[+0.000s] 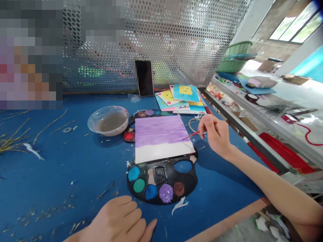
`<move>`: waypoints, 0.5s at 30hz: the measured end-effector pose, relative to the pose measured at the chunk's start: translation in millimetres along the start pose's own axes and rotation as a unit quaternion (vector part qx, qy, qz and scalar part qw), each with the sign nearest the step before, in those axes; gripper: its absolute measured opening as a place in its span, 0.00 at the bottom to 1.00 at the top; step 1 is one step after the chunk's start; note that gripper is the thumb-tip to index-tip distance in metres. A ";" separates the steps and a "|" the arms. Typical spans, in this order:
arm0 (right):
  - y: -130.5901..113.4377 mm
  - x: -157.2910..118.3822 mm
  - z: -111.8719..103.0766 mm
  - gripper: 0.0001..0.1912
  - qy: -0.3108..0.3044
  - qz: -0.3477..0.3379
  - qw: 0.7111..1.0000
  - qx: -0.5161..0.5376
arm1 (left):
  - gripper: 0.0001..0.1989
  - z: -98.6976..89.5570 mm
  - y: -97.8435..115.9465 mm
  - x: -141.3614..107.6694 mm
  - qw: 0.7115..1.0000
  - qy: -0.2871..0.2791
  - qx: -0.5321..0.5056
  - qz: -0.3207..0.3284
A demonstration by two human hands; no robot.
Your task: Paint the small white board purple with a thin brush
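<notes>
On a blue table (63, 174), your right hand (214, 134) pinches a thin red paintbrush (192, 135) against a purple-streaked board (161, 134), its lower strip white, lying across a black palette (171, 168), your left hand (118, 218) spread flat nearby.

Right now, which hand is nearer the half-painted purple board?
Right hand: at the board's right edge, holding a red-handled brush over it. Left hand: farther off, below the black paint palette.
</notes>
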State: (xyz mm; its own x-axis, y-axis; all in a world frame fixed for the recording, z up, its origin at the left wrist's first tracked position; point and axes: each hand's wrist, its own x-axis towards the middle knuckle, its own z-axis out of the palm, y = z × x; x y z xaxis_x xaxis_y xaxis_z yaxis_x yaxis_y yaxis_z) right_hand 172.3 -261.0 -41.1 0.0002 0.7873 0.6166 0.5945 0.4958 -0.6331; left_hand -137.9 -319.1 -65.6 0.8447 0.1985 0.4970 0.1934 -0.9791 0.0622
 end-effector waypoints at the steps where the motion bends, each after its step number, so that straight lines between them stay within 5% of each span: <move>1: 0.1 -0.7 1.2 0.29 -0.011 0.012 1.000 0.013 | 0.17 0.0 0.0 0.0 1.000 0.000 0.000 0.001; 6: 4.5 -0.1 3.0 0.30 -0.046 0.026 0.998 -0.041 | 0.17 0.7 0.6 -0.9 1.000 0.003 -0.005 -0.009; 11: 6.0 5.7 -5.0 0.31 0.016 -0.016 0.993 -0.119 | 0.18 1.8 0.6 -0.4 1.000 0.015 -0.009 -0.010; 15: 0.9 4.5 -5.5 0.31 0.030 -0.010 0.998 -0.057 | 0.18 1.6 -0.1 -1.1 1.000 0.010 -0.007 -0.009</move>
State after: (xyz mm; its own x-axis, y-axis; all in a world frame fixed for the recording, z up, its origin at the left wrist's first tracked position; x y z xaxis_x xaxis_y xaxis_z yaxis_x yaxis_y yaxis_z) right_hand 177.3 -259.0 -36.3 0.0329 0.7530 0.6572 0.6820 0.4637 -0.5655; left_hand -138.1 -319.2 -67.5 0.8313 0.2157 0.5123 0.2014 -0.9759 0.0841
